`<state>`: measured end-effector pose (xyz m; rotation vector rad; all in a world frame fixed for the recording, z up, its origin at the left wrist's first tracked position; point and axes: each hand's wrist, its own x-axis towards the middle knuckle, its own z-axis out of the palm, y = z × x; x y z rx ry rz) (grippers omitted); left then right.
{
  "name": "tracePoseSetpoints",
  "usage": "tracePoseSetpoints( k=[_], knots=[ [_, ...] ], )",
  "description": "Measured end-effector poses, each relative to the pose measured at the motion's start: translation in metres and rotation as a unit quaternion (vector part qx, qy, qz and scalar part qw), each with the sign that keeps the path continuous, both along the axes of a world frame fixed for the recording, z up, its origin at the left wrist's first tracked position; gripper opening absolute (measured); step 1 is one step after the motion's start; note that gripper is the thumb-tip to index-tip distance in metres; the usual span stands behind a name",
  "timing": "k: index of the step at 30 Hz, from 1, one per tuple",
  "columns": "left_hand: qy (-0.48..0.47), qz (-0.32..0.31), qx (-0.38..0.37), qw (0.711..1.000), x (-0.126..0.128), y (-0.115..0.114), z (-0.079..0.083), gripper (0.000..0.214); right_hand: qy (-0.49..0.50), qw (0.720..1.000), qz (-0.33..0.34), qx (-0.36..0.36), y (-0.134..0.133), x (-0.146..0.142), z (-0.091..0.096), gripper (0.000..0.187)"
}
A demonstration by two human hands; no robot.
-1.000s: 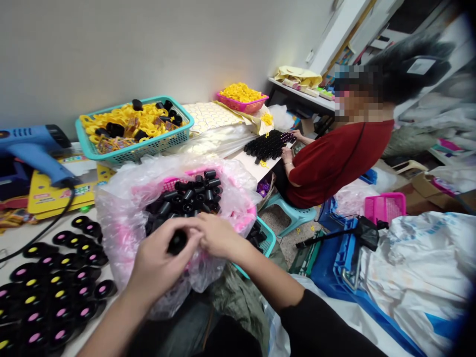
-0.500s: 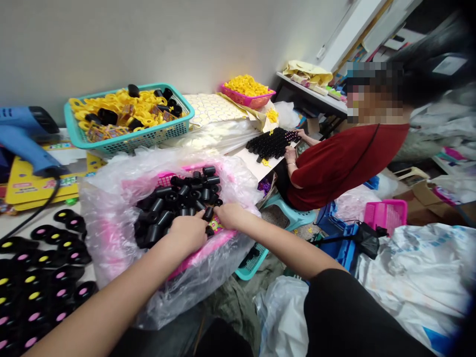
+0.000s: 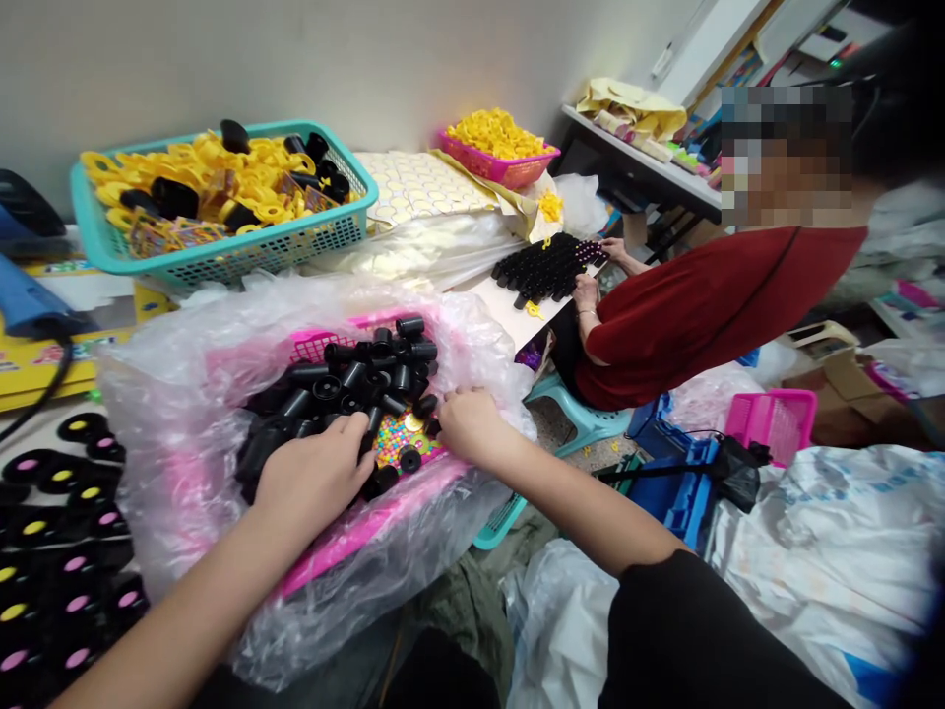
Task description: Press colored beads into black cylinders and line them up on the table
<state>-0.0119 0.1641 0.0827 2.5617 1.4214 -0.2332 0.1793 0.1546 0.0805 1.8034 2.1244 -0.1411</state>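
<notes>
A pink basket lined with a clear plastic bag sits in front of me, holding a heap of black plastic cylinders over a colourful sheet. My left hand is down in the heap, its fingers curled round black cylinders at the near side. At the basket's right side my right hand has its fingertips bent in among the cylinders. What those fingers hold is hidden.
Black discs with pink and yellow centres cover the table at left. Behind stand a teal basket of yellow and black parts and a blue heat gun. A person in a red shirt handles rows of black cylinders. Blue crate and white sack lie at right.
Both hands held one black piece together above the bag a second ago. They have since moved apart and down into the basket, and the camera has tilted nearer.
</notes>
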Motion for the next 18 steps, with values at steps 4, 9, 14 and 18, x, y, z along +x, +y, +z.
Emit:
tracePoseSetpoints(
  k=[4,9,14,18],
  knots=[
    [-0.042,0.029,-0.005,0.999,0.000,0.000,-0.007,0.041,0.087,0.985,0.145,-0.023,0.009,-0.013,-0.001,0.023],
    [-0.072,0.046,-0.012,0.996,-0.006,0.004,-0.009,0.042,0.105,0.977,0.180,-0.039,0.024,-0.011,-0.024,0.034],
    [-0.096,0.087,-0.035,0.991,-0.009,0.008,-0.008,0.036,0.109,0.989,0.099,0.016,0.018,0.004,-0.026,0.033],
    [-0.090,0.037,-0.007,0.995,-0.011,0.010,-0.013,0.033,0.264,0.943,0.170,-0.107,0.006,0.011,-0.019,0.034]
  ],
)
